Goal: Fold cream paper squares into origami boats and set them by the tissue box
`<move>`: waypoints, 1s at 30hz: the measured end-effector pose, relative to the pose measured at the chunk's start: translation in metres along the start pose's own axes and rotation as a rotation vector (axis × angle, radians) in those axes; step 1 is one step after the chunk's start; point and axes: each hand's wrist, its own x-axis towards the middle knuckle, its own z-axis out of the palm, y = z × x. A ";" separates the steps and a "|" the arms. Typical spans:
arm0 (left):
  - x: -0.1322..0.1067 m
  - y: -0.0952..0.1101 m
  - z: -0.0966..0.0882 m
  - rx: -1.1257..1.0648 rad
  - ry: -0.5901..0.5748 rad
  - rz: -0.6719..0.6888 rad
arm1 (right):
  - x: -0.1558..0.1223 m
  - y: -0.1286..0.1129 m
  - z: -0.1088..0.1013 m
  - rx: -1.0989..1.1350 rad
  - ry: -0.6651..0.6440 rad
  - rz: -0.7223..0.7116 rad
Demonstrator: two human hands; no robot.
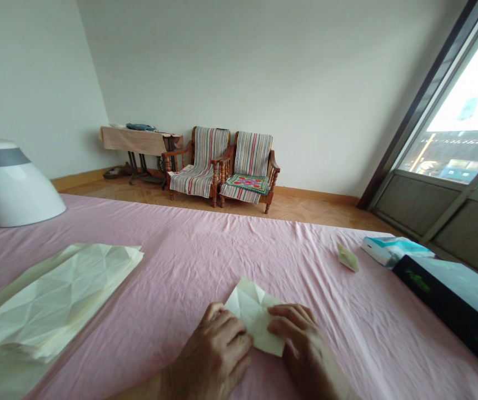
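Setting: a room in a home. Evidence: far beyond the left grip [218, 347] and right grip [305, 347], two wooden armchairs [222, 166] with striped covers stand against a plain wall. Left of them is a treadle sewing table [141, 141] under a cloth. Patterned floor [314, 211] with wooden skirting. The desk [189, 244] under both grips is draped in a wrinkled pink sheet. Tall window [464, 144] far to the right of the right grip, buildings outside.

Head-worn view, looking forward and down, close
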 end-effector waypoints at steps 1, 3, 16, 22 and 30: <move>0.000 0.000 -0.001 -0.004 -0.006 -0.008 | 0.000 0.003 -0.001 -0.002 -0.021 -0.005; 0.000 0.003 -0.003 -0.013 -0.009 -0.020 | 0.001 0.011 -0.003 -0.018 -0.048 -0.017; 0.001 0.007 -0.003 -0.142 -0.019 -0.117 | 0.030 0.008 -0.010 0.196 -0.111 0.074; 0.002 0.009 -0.007 -0.078 -0.033 -0.136 | 0.032 0.018 0.009 0.274 -0.079 0.091; 0.002 0.010 -0.004 -0.098 -0.046 -0.190 | 0.024 0.020 0.002 0.296 -0.059 0.137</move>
